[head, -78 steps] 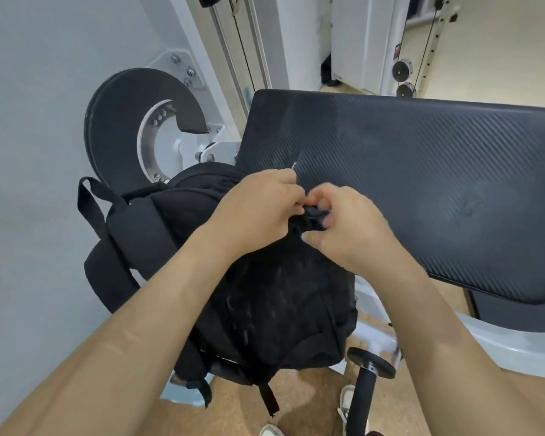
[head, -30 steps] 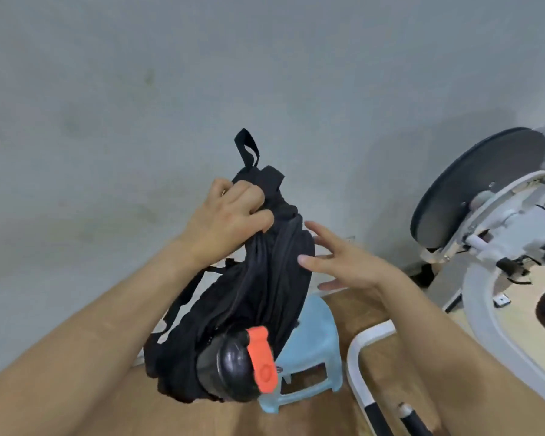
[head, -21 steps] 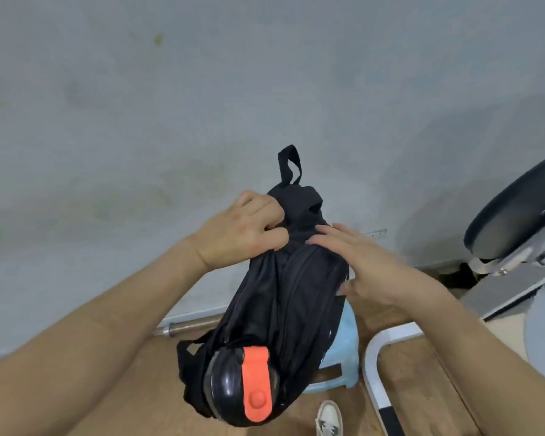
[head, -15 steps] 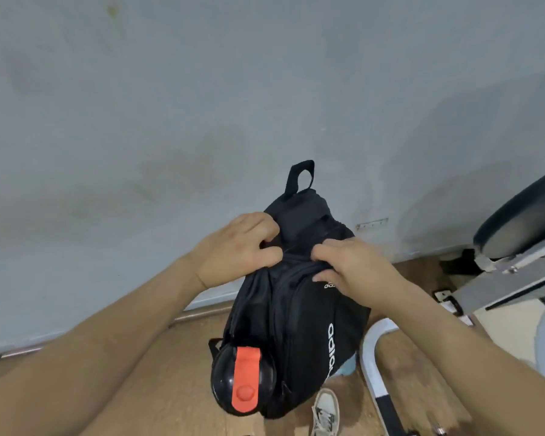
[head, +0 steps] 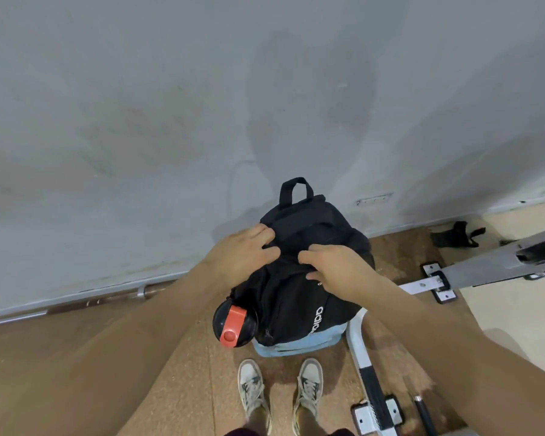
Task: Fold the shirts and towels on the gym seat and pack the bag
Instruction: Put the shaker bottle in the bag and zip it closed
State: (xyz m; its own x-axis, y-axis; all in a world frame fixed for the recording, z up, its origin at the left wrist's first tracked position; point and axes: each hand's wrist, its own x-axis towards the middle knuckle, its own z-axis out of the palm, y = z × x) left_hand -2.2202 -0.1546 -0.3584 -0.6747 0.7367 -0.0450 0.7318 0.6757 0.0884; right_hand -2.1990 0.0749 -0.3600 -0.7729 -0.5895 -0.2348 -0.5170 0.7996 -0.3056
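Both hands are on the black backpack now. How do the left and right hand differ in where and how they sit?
The left hand lies on the upper left side of the black backpack; the right hand lies lower, on the front panel above the white lettering. The left hand's fingers are spread; the right hand's lie together, pointing toward the left hand. Both rest on the bag, fingertips close.

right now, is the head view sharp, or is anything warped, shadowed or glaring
Head view: sharp, the white lettering on the black fabric backpack crisp; wide-angle warp bows the foot of the grey wall and stretches both forearms toward the lower corners; soft even light, no glare; a faint shadow lies on the wall above the backpack.
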